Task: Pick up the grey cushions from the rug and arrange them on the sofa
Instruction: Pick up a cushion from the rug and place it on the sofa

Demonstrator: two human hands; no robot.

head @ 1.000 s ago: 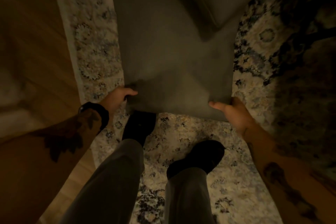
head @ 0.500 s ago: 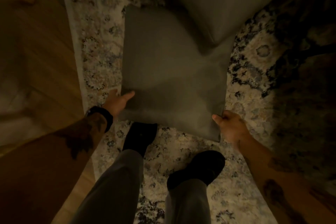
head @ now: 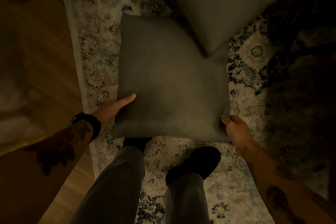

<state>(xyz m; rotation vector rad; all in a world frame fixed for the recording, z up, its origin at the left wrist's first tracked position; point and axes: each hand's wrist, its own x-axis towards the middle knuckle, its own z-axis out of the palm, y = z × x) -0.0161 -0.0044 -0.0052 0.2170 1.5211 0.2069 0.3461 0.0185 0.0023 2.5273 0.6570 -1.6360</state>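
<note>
A square grey cushion [head: 171, 80] fills the middle of the head view, above the patterned rug [head: 251, 85]. My left hand [head: 114, 109] grips its near left corner, thumb on top. Its near right corner is pinched by my right hand [head: 236, 131]. A second, larger grey cushion [head: 227, 5] lies beyond it at the top, one corner overlapping the far right edge of the held cushion. The sofa is not in view.
My two feet in dark socks [head: 194, 163] stand on the rug just below the held cushion. Wooden floor [head: 32, 45] runs along the rug's left edge. The right side of the rug is in deep shadow.
The cushion has come nearer to me and slid out from under the larger one. My left thumb has moved onto its top face, and both hands stayed on the near corners.
</note>
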